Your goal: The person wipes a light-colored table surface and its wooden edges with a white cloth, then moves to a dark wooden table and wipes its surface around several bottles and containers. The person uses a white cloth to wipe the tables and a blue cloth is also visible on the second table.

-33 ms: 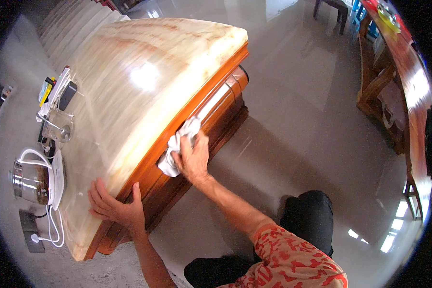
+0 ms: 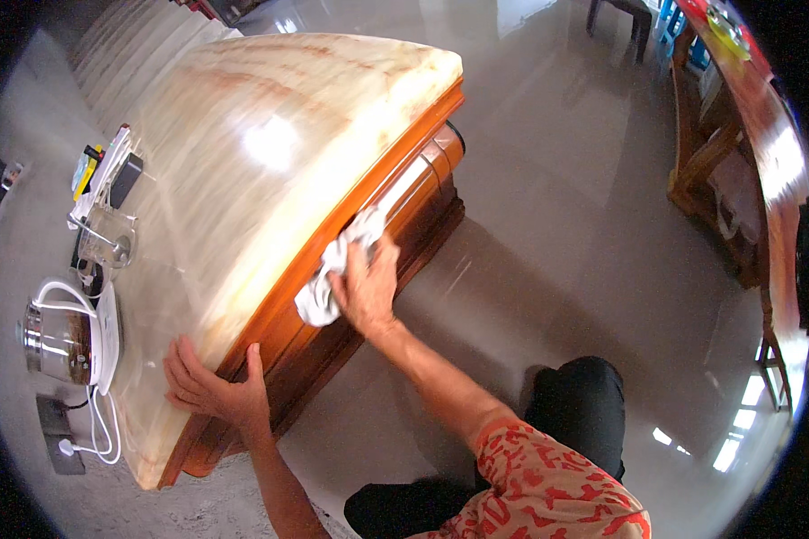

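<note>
White cloth (image 2: 337, 258), black trousers (image 2: 577, 413); veined cream tabletop (image 2: 234, 216)

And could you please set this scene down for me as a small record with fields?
Left hand: spread across the edge of the pale tabletop
Right hand: holding a white cloth against the wooden edge
Picture's left: glass kettle with a white handle
Upper right: dark stool
Floor: grey, glossy
</note>
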`<state>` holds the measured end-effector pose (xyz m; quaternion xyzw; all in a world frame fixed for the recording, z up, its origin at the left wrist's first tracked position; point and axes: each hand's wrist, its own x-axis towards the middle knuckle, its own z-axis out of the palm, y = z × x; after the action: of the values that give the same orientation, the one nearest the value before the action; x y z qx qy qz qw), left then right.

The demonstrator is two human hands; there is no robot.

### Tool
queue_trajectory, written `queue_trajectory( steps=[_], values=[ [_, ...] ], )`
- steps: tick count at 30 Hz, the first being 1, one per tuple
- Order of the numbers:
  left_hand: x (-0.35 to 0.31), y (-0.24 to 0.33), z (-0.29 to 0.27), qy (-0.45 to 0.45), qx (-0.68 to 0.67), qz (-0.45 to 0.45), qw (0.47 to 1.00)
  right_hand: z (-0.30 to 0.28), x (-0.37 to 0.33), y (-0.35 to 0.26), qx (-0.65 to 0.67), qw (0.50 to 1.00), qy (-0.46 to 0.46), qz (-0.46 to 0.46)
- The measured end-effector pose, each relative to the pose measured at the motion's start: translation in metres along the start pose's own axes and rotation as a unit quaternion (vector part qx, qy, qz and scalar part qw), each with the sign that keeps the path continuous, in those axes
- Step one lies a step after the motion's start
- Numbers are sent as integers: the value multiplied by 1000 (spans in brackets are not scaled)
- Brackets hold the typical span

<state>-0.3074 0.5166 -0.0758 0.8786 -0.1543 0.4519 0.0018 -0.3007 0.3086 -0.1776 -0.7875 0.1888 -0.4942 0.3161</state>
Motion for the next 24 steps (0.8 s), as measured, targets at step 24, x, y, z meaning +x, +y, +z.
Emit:
queue_trajectory(
  steps=[24],
  values=[
    [-2, -10, 12, 31, 24, 48, 998, 25, -44, 49, 526, 674, 42, 516]
  ],
)
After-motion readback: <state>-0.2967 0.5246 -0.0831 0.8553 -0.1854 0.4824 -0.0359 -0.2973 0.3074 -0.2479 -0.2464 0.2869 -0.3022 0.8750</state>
